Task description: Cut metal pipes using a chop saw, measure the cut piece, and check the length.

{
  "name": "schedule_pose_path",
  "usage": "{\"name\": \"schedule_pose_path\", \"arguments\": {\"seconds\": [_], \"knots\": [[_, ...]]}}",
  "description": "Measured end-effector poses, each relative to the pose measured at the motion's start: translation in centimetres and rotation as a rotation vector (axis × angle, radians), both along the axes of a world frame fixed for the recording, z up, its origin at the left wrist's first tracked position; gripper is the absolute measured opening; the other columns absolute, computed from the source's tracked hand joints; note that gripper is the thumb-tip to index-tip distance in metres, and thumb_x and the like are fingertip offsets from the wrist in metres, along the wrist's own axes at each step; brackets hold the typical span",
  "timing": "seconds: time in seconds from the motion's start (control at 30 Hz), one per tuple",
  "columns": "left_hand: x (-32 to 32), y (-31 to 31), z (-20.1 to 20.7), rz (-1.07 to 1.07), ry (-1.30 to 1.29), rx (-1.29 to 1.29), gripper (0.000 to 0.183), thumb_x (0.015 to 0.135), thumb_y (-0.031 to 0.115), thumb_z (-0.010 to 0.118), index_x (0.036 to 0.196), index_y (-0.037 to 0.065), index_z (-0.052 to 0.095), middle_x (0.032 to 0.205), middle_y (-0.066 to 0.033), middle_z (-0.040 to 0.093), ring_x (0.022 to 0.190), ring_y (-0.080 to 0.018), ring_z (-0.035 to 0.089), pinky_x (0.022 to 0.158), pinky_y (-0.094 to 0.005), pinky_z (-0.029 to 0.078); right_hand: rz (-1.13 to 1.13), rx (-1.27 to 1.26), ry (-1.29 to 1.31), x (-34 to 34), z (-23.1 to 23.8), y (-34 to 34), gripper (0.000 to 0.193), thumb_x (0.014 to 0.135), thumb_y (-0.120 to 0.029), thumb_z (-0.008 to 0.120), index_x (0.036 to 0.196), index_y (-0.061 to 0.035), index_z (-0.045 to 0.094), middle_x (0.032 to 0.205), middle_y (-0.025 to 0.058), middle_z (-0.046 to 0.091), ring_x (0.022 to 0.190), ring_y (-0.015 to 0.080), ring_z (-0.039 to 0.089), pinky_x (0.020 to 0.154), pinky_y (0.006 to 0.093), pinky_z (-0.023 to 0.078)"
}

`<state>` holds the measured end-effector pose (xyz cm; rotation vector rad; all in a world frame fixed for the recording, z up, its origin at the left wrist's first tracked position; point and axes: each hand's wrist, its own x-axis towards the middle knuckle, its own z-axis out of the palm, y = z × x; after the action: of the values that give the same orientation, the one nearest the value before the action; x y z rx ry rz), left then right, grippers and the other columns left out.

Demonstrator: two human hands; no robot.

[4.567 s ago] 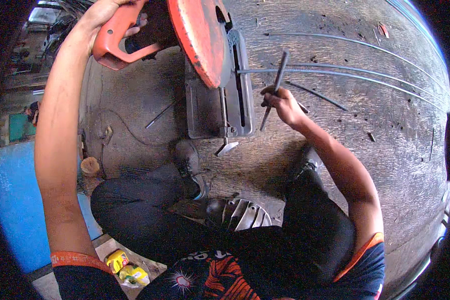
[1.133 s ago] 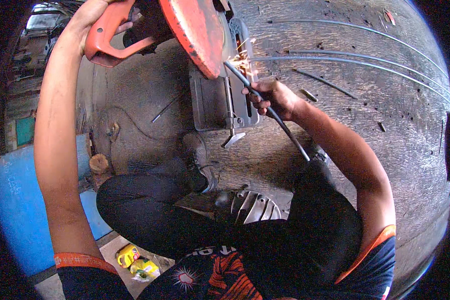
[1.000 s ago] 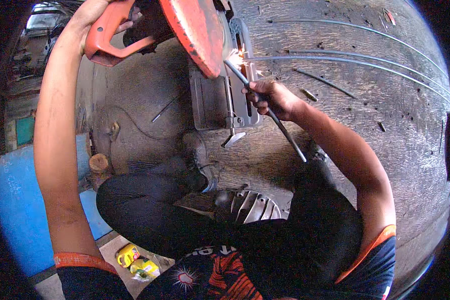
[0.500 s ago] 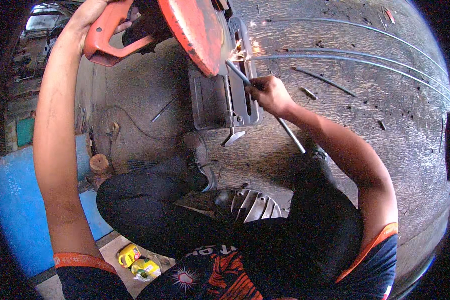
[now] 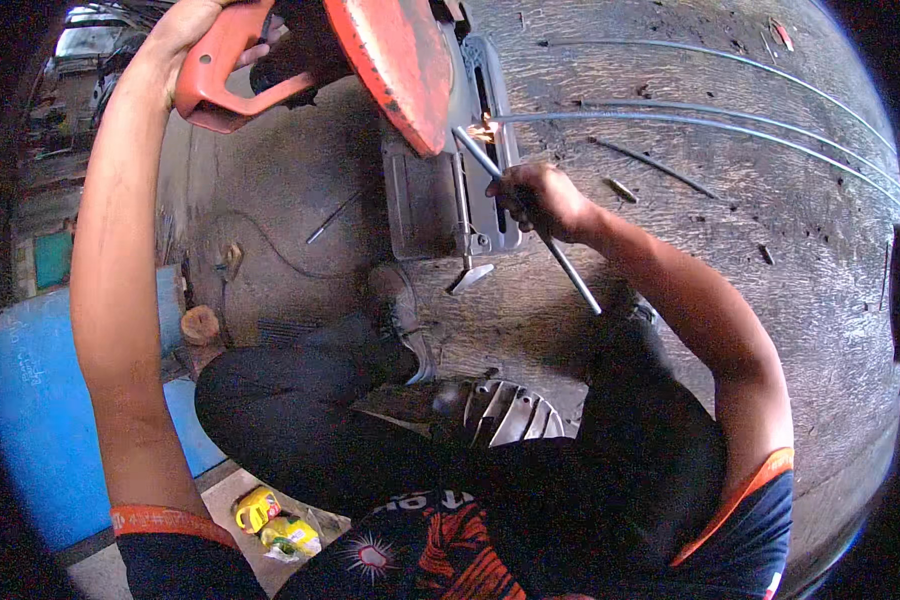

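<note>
The left hand [image 5: 192, 22] is wrapped around the handle [image 5: 205, 85] of the orange-red cut-off saw [image 5: 395, 75], partly hidden by it at the upper edge; whether a finger presses a trigger cannot be told. The right hand [image 5: 545, 198], just right of the saw, is clamped around a thin metal rod [image 5: 574, 274], which slants over the right side of the saw's base. Its far tip is at the saw's disc, where sparks [image 5: 485, 130] flare; actual contact is too small to confirm.

The rod appears supported by fingers alone, so a catching disc could probably twist or fling it. A slackened grip or changed angle would likely cause that. Sparks could also burn the bare right hand, being so near.

As for containers, a yellow jug-like container [image 5: 257, 509] and a yellow-and-clear bag [image 5: 290, 537] lie well toward the person from the saw, off to its left, near each other; what either contains cannot be made out.
</note>
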<state>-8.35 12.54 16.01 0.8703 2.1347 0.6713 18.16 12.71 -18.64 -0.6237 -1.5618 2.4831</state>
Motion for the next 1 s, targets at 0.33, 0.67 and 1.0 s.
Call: {"name": "schedule_pose_path", "arguments": {"seconds": [0.33,0.67,1.0], "knots": [[1.9,-0.1,0.2,0.121,0.052,0.031,0.036,0.090,0.031,0.059,0.114,0.004,0.059,0.090,-0.0102,0.066,0.073,-0.0213,0.064,0.061,-0.0347,0.053,-0.020,0.219,-0.119,0.7,0.9,0.0,0.026,0.091,-0.020,0.058,0.080,0.0027,0.064,0.060,0.0056,0.057,0.055,0.0125,0.053,0.053,0.0325,0.044],[2.8,-0.5,0.2,0.088,0.089,0.032,0.035,0.090,0.032,0.060,0.113,0.005,0.060,0.089,-0.0093,0.065,0.073,-0.0195,0.062,0.061,-0.0344,0.052,-0.092,0.538,-0.168,0.8,1.7,0.0,0.025,0.087,-0.021,0.061,0.087,0.0035,0.065,0.062,0.0162,0.059,0.056,0.0183,0.057,0.060,0.0381,0.048],[1.3,-0.1,0.4,0.103,0.110,-0.042,0.036,0.091,0.030,0.058,0.115,0.003,0.057,0.087,-0.0114,0.066,0.072,-0.0213,0.064,0.061,-0.0341,0.053,-0.209,0.232,-0.262,0.3,0.8,0.8,0.030,0.087,-0.023,0.055,0.087,0.0041,0.068,0.060,0.0157,0.060,0.052,0.0203,0.059,0.052,0.0380,0.047]]}}
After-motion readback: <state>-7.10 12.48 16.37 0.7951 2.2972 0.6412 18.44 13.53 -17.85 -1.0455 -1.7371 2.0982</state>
